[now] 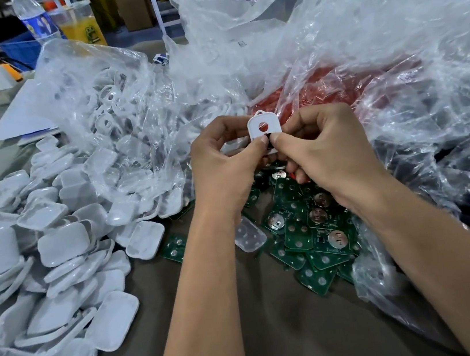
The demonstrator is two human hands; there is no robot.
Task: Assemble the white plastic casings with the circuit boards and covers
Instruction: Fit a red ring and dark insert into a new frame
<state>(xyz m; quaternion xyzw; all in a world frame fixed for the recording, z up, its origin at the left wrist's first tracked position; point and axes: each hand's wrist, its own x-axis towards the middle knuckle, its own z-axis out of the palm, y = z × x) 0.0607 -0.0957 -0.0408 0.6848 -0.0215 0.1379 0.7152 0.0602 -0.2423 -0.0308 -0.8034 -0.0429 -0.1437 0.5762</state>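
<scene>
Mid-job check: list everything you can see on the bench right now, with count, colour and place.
White casing: one, white with a round hole, held up at centre.
White covers: large pile, too many to count, left of the bench.
Circuit boards: a heap, green with silver discs, under the hands.
Clear insert: one, translucent, beside the boards.
Plastic bags: several, clear, across the back; one holds white casings, one red parts.
Water bottle: one, clear, far left.
Drink cup: one, orange liquid, beside the bottle.
Left hand: pinches the casing.
Right hand: pinches the casing.
</scene>
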